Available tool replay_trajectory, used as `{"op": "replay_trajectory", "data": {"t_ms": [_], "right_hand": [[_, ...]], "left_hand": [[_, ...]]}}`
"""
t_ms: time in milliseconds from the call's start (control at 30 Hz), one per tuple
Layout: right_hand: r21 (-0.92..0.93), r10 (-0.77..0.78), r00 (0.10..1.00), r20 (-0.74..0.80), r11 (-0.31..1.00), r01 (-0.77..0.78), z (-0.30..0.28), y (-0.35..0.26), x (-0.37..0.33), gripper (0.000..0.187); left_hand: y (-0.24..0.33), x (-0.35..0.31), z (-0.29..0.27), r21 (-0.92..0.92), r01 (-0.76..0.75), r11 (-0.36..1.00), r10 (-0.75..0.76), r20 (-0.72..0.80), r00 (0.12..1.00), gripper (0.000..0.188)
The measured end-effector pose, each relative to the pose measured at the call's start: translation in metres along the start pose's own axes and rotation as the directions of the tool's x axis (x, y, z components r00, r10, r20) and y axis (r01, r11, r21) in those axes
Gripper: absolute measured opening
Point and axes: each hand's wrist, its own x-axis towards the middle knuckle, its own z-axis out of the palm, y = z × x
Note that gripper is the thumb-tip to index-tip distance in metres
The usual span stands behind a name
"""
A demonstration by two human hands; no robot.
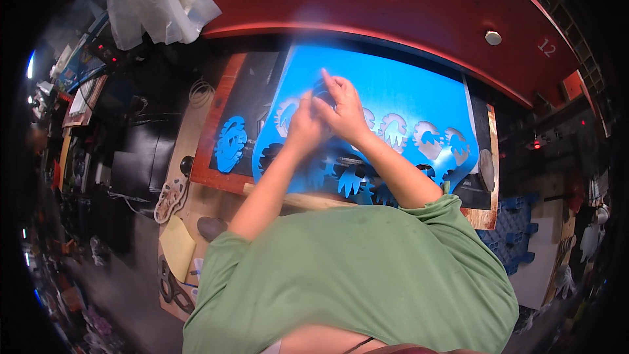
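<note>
Over the far left part of a bright blue sheet [406, 85], my left hand [306, 121] and my right hand [346, 110] come together, fingers curled. A dark, thin-edged thing [321, 92] shows between them, too blurred to name. The sheet's near half has several scalloped holes cut through it in a row, and its near edge curls down toward me. To the left of the sheet lies a small pile of blue cut pieces [230, 144] with notched edges, resting on the board's dark surface.
A red machine beam [327, 0] with red buttons spans the far side. A clear plastic bag [157, 3] hangs at the far left. Black-handled scissors [173, 288], yellow paper [177, 249] and a sole-shaped piece [171, 198] lie left. A blue pallet [514, 229] stands at the right.
</note>
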Motion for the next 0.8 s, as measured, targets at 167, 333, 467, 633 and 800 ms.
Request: {"op": "replay_trajectory", "data": {"t_ms": [167,333,467,633,800], "right_hand": [[0.02,0.147,0.989,0.012,0.989,-0.147,0.004,0.007,0.0,0.041],[0.027,0.179,0.983,0.03,0.983,-0.18,0.01,0.009,-0.001,0.044],[0.029,-0.009,1.0,0.027,1.0,0.009,0.008,0.002,-0.006,0.054],[0.126,0.099,0.982,0.16,0.985,-0.119,-0.006,0.003,-0.004,0.054],[-0.049,0.014,0.972,0.235,0.999,-0.002,-0.016,0.014,0.002,0.041]], "left_hand": [[-0.004,-0.002,0.008,0.016,0.002,1.0,-0.002,-0.012,1.0,0.048],[-0.008,0.003,0.011,0.068,-0.041,0.997,0.043,-0.035,0.998,0.043],[-0.01,0.001,0.011,0.147,-0.035,0.989,0.046,-0.072,0.996,0.043],[-0.012,-0.003,0.004,-0.281,0.116,0.953,-0.148,-0.095,0.984,0.027],[-0.013,0.002,-0.014,0.121,-0.066,0.99,0.079,-0.105,0.991,0.033]]}}
